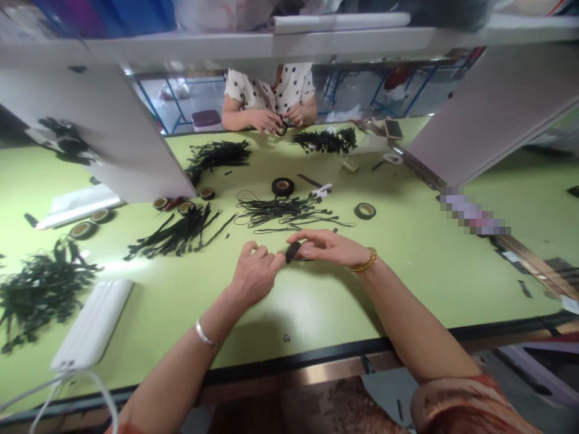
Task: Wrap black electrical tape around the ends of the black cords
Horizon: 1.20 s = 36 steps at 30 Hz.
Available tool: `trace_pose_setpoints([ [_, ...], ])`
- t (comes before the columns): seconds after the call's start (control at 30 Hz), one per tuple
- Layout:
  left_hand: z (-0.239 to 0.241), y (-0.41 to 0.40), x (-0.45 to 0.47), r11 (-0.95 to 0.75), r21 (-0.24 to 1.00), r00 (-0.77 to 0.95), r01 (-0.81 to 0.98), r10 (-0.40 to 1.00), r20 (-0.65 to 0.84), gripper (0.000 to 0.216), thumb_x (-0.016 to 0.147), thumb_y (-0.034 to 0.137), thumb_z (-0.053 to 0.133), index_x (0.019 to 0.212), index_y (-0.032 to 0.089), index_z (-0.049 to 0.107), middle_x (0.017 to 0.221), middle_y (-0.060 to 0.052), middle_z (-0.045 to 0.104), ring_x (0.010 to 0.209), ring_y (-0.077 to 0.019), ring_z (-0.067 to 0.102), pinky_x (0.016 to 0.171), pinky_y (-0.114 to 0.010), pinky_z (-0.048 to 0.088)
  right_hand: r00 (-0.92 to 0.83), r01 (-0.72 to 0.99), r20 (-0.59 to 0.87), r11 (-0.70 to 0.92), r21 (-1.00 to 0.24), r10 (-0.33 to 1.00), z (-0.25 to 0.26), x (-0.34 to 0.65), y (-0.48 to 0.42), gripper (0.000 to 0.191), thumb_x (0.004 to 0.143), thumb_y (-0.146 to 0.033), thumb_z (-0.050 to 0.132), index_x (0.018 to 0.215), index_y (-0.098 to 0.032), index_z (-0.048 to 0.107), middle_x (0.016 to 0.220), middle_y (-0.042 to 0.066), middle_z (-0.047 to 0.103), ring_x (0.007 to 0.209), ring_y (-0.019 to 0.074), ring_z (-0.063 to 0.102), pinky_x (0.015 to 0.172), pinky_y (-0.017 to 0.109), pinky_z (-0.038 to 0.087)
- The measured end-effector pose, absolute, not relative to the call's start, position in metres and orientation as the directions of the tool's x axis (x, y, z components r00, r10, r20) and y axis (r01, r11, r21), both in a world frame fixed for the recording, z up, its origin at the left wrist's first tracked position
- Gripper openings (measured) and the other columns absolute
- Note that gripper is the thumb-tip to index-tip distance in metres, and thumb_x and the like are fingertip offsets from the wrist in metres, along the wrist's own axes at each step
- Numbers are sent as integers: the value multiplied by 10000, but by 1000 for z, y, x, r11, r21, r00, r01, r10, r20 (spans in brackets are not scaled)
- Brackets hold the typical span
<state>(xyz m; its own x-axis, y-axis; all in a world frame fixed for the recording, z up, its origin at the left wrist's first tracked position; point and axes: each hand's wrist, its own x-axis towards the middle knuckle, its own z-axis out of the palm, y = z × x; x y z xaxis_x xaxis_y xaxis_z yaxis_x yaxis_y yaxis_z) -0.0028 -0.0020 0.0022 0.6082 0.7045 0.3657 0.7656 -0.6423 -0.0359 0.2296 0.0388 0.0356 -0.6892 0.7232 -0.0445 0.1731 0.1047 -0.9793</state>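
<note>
Over the green table, my left hand (256, 274) and my right hand (335, 247) meet at a small piece of black tape (293, 252). The left fingers are curled, and the thumb and index finger pinch the tape's left end. My right hand has its fingers bent round the other side of it. A thin dark strand shows under the right fingers, mostly hidden. Just beyond my hands lies a loose pile of black looped cables (280, 210). One roll of black tape (283, 187) rests behind that pile, and another tape roll (365, 210) is to its right.
Left of centre is a bundle of black cables (181, 232), with a larger heap (40, 289) farther left. A white power strip (94, 325) lies near the front edge. Across the table a co-worker's hands (278, 120) hold a black ring. White partitions (149, 132) stand either side.
</note>
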Motion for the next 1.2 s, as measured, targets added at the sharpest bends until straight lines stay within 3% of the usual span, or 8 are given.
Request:
trace_pose_setpoints([
  [0.2, 0, -8, 4, -645, -75, 631, 760, 705, 324, 238, 877, 57, 415, 918, 188, 609, 848, -83, 620, 744, -200, 518, 698, -357, 362, -513, 189, -118, -22, -982, 850, 24, 210, 33, 310, 782, -420, 714, 925, -152, 651, 505, -68, 527, 470, 73, 443, 481, 206, 332],
  [0.3, -3, -7, 4, -592, -61, 582, 803, 761, 286, 241, 828, 37, 438, 913, 186, 608, 846, -87, 596, 711, -206, 498, 604, -340, 345, -401, 163, -146, -86, -983, 905, 17, 200, 31, 287, 737, -377, 753, 895, -151, 678, 575, -25, 621, 527, 93, 548, 523, 219, 423],
  [0.47, -7, -3, 3, -478, 62, 451, 876, 858, 248, 265, 809, 20, 439, 918, 199, 601, 842, -84, 590, 810, -228, 513, 621, -326, 391, -275, -4, -141, -147, -989, 951, 9, 189, 29, 295, 671, -307, 801, 913, -173, 700, 718, 5, 703, 640, 119, 628, 641, 269, 506],
  [0.7, -2, -7, 8, -449, 144, 435, 882, 893, 120, 215, 963, 276, 395, 940, 180, 587, 870, -81, 615, 807, -203, 548, 568, -283, 352, -220, -165, -130, -168, -972, 967, 9, 182, 26, 234, 614, -287, 826, 784, -174, 713, 817, 20, 717, 741, 126, 634, 751, 296, 520],
  [0.87, -4, -5, 4, -486, 173, 475, 857, 874, 103, 264, 965, 247, 355, 861, 172, 586, 784, -79, 630, 720, -184, 557, 562, -277, 331, -140, -225, -163, -192, -955, 977, 8, 179, 23, 294, 576, -268, 842, 816, -199, 688, 683, -16, 663, 631, 118, 587, 666, 291, 500],
  [1.03, -2, -4, 5, -432, 294, 434, 853, 899, 61, 238, 951, 265, 379, 870, 179, 585, 729, -60, 652, 664, -174, 581, 613, -281, 373, -148, -256, -37, -74, -964, 988, 13, 180, 18, 344, 599, -310, 847, 838, -221, 616, 646, -46, 622, 603, 120, 574, 679, 306, 501],
  [1.2, 1, -4, 7, -221, 479, 266, 849, 964, -26, 210, 919, 241, 396, 850, 188, 588, 689, -55, 654, 629, -186, 594, 616, -281, 378, -285, -75, 204, 190, -979, 937, 18, 182, 12, 294, 731, -310, 768, 943, -227, 582, 742, -11, 636, 685, 155, 611, 726, 344, 512],
])
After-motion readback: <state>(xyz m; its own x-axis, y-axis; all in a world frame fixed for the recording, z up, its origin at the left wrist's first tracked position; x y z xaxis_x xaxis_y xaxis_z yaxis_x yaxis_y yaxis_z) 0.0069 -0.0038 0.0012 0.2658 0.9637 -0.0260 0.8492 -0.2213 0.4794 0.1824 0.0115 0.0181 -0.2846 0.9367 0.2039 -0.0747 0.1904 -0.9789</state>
